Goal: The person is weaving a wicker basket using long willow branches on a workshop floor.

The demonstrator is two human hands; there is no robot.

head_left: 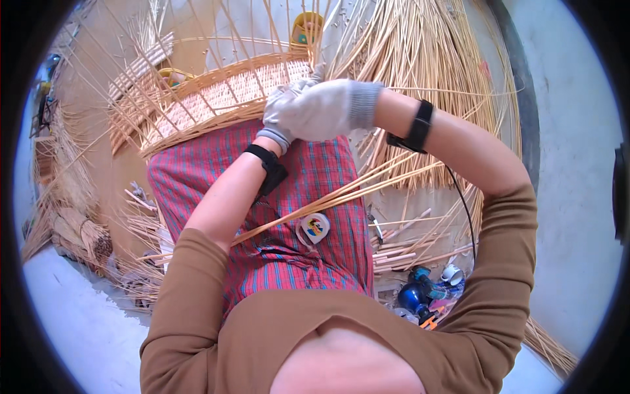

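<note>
My left hand, in a pale glove with a grey cuff, is at the right end of a half-woven basket with long upright stakes, largely covered by my other hand. My right hand, gloved the same way, lies over it with fingers curled closed; whatever both grip is hidden. The basket rests along the top of a red plaid cloth over my lap, where loose canes lie diagonally beside a round white tape measure.
A large bundle of canes fans out at upper right, near a yellow container. Cane offcuts and bundles lie at left. Blue bottles and a white cup sit at lower right, beside short sticks.
</note>
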